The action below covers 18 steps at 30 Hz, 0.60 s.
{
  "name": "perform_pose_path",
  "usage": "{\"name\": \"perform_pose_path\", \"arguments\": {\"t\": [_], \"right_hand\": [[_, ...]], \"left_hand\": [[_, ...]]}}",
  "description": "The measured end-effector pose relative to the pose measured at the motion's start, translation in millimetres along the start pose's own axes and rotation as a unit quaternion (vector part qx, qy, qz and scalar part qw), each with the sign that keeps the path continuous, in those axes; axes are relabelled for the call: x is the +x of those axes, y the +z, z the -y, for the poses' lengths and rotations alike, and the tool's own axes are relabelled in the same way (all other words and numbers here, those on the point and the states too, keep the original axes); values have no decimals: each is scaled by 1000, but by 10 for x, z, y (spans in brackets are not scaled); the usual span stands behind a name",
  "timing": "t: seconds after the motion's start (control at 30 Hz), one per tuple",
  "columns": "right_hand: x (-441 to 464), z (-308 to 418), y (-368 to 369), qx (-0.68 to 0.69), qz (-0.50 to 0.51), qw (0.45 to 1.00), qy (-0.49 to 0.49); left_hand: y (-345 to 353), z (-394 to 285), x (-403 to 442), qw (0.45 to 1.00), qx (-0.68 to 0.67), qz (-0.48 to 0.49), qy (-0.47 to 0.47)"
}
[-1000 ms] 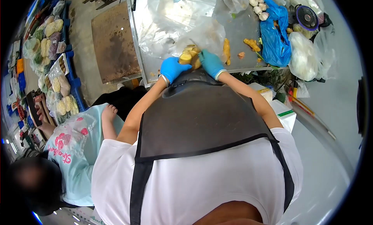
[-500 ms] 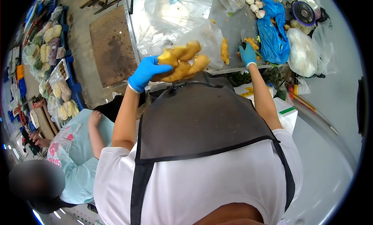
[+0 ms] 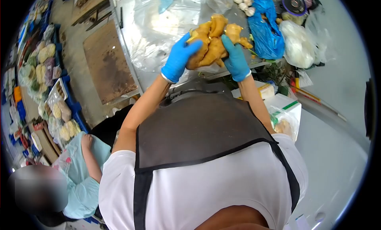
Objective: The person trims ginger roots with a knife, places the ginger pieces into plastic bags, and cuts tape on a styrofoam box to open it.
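Observation:
A large knobbly clump of ginger [image 3: 214, 45] is raised over the front edge of the metal table. My left hand [image 3: 178, 57], in a blue glove, grips its left side. On its right side my right hand [image 3: 237, 58], in a teal-blue glove, is closed round the ginger, with the thumb side against it. Clear plastic sheeting [image 3: 154, 39] lies on the table behind my left hand. The undersides of both hands' grip are hidden.
A blue plastic bag [image 3: 268, 35], garlic bulbs [image 3: 243, 3], a fan [image 3: 294, 3] and white bags [image 3: 297, 45] are at the right. Another person [image 3: 81, 182] is at the lower left, near bagged vegetables [image 3: 41, 69]. A white box [image 3: 291, 107] stands below the table's right side.
My right hand has come back from the table's right side to the ginger. My left hand has moved right and up with its ginger, and the clump between the hands looks larger.

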State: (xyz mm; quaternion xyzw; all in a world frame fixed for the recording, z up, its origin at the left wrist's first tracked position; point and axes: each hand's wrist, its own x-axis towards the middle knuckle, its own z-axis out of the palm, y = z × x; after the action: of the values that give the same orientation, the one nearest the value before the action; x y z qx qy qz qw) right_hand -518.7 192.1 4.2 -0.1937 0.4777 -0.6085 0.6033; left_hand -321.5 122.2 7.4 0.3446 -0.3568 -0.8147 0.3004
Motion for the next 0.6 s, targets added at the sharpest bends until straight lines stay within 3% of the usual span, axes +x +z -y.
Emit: {"name": "perform_pose_path", "arguments": {"t": [0.1,0.17,0.2,0.23,0.3,0.33,0.37,0.43,0.53,0.57,0.6], "right_hand": [[-40,180,-271,-162,-22,986,-38],[-200,323,-233,-220,-44,973,-51],[-241,342,-305,-230,-55,970,-49],[-254,358,-387,-241,-64,967,-48],[-289,380,-571,-58,-79,994,-46],[-274,324,-779,-11,-95,994,-57],[-258,257,-1023,37,-109,991,-69],[-316,257,-1315,70,-149,984,-65],[-398,161,-1606,50,-207,975,-57],[-411,100,-1660,45,-216,974,-46],[-408,30,-1673,60,-216,974,-27]], "left_hand": [[131,-11,378,1000,10,-5,10],[177,-136,537,958,277,71,9],[41,-29,810,989,99,111,3],[-134,53,1138,986,-83,144,-4],[-303,-413,1429,967,70,85,230],[-280,-687,1415,944,139,-38,296],[-307,-876,1394,897,208,-160,356],[-603,-1023,1138,774,466,-143,405],[-1134,-394,831,761,591,-71,258],[-960,-260,522,729,669,-61,134],[-1087,71,432,743,662,-26,97]]}}
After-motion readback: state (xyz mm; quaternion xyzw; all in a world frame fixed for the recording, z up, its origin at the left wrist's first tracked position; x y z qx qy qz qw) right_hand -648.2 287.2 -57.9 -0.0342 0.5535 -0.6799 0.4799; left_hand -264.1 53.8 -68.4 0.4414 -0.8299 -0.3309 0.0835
